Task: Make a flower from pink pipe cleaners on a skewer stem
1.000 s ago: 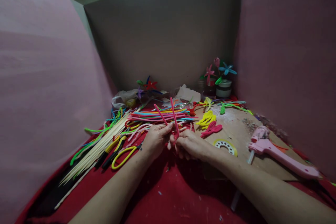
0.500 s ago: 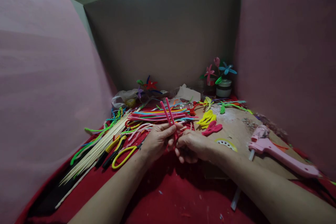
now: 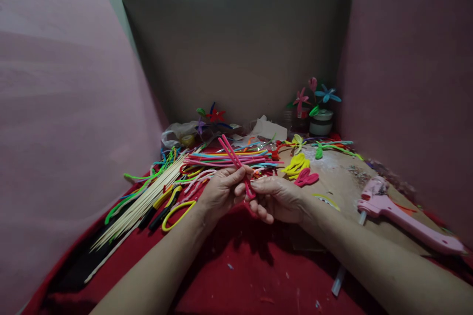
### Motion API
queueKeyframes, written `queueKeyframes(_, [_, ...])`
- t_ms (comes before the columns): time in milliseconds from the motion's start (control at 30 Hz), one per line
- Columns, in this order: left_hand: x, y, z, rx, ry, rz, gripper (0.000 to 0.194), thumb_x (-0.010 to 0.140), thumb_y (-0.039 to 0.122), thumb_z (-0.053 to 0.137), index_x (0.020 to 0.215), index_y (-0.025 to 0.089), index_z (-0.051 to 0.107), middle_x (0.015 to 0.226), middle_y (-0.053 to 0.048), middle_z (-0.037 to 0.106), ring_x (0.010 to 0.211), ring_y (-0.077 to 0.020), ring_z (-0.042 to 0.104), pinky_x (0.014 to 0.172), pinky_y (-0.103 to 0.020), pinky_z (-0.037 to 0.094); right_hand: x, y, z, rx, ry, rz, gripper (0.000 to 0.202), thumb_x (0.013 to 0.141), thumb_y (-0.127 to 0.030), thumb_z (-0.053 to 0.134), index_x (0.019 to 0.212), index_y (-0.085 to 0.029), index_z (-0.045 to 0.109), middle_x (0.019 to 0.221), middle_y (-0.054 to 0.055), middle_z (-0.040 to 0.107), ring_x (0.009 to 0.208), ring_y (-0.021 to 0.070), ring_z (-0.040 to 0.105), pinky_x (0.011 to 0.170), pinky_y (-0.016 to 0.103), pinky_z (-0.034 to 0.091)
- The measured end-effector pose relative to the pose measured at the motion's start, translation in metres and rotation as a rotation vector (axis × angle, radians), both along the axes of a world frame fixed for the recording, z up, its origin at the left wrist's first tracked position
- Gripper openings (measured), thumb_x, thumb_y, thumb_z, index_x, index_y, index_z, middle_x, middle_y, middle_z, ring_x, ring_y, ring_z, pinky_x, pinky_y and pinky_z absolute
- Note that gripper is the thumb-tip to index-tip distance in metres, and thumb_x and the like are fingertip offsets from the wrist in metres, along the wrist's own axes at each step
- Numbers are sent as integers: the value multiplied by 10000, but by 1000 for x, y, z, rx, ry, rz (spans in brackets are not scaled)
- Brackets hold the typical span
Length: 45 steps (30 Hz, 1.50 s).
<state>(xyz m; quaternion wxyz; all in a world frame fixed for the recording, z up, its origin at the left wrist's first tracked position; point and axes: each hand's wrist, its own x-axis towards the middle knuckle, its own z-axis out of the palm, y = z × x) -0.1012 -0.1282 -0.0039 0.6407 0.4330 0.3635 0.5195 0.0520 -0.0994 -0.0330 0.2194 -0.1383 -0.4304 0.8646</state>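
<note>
Between my two hands is a pink pipe cleaner [image 3: 229, 151], bent double, its two long ends pointing up and away to the left. My left hand [image 3: 223, 188] pinches it around the middle with thumb and forefinger. At its lower, folded end, the thumb and fingers of my right hand [image 3: 279, 197] close on it, with the other fingers curled below. Behind my hands lies a bundle of coloured pipe cleaners [image 3: 207, 159]. Right of them, yellow looped petals [image 3: 295, 166] and a pink looped piece [image 3: 306, 177] rest on a brown board [image 3: 340, 187].
Wooden sticks [image 3: 144, 202], pliers [image 3: 166, 209] and yellow-handled scissors [image 3: 178, 216] lie at left on red cloth [image 3: 236, 275]. A pink glue gun [image 3: 402, 216] lies at right. Pipe-cleaner flowers [image 3: 301, 99] stand by a jar [image 3: 321, 123] at the back. Pink walls flank both sides.
The pink pipe cleaner now leans further left. My right hand has turned, and its fingertips are on the folded end. The whole view has shifted slightly.
</note>
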Motion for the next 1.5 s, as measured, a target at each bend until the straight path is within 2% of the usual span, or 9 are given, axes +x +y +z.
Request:
queueKeyframes(100, [-1, 2, -4, 8, 25, -4, 255, 711, 327, 662, 836, 106, 633, 389, 66, 434, 300, -22, 348, 331, -134, 315, -3, 0, -2, 45, 20, -120, 90, 777, -199, 572, 745, -125, 533, 624, 41, 643, 434, 89, 566, 372, 162, 430])
queueKeyframes(167, [-1, 3, -5, -3, 29, 5, 268, 711, 337, 660, 847, 108, 628, 383, 66, 431, 307, -42, 386, 344, -156, 354, -5, -1, -1, 63, 9, -172, 130, 742, -195, 618, 715, -133, 507, 630, 44, 648, 439, 96, 572, 385, 176, 449])
queueKeyframes(433, [2, 3, -3, 20, -22, 110, 245, 682, 308, 688, 779, 93, 622, 419, 51, 473, 339, -51, 430, 351, -154, 349, -4, -4, 6, 99, -74, -190, 117, 739, -143, 583, 665, -124, 494, 625, 67, 647, 454, 141, 604, 426, 258, 501])
queueKeyframes(667, [0, 6, -4, 77, -46, 129, 218, 691, 283, 682, 767, 90, 613, 446, 38, 503, 355, -56, 450, 355, -159, 368, -3, -1, 3, -107, 13, -181, 85, 816, -114, 485, 779, -102, 561, 629, 58, 631, 508, 99, 596, 495, 199, 492])
queueKeyframes(867, [0, 4, -4, 90, -41, 109, 195, 722, 274, 651, 785, 93, 614, 443, 37, 499, 368, -69, 466, 379, -177, 389, -3, -2, 3, -200, 47, -208, 117, 764, -28, 521, 816, -97, 599, 664, 37, 619, 529, 63, 563, 512, 155, 467])
queueKeyframes(1067, [3, 2, -1, 123, 40, 167, 208, 712, 288, 648, 771, 89, 643, 462, 24, 524, 381, -79, 489, 395, -190, 387, -6, -2, 5, -161, -44, -261, 48, 754, -67, 561, 761, -85, 604, 600, 29, 606, 463, 54, 531, 451, 144, 447])
queueKeyframes(1300, [3, -1, 2, 191, 212, 341, 224, 684, 313, 663, 724, 93, 653, 439, 21, 517, 372, -69, 449, 383, -190, 347, -7, -1, 0, -120, -12, -360, 89, 627, -55, 665, 627, -95, 586, 596, 48, 636, 457, 68, 547, 444, 164, 457])
queueKeyframes(1433, [3, -1, 1, 161, 202, 319, 247, 704, 341, 642, 748, 98, 645, 441, 24, 512, 368, -67, 440, 375, -189, 334, -8, -2, -1, -81, -14, -401, 145, 573, -91, 718, 624, -101, 582, 570, 43, 632, 425, 66, 521, 403, 170, 434])
queueKeyframes(1500, [3, -2, 0, 132, 213, 255, 233, 693, 332, 656, 740, 104, 636, 480, 12, 542, 387, -67, 456, 371, -181, 332, -8, -2, 0, -44, -13, -421, 184, 555, -120, 742, 634, -105, 577, 566, 38, 627, 419, 69, 516, 396, 178, 431])
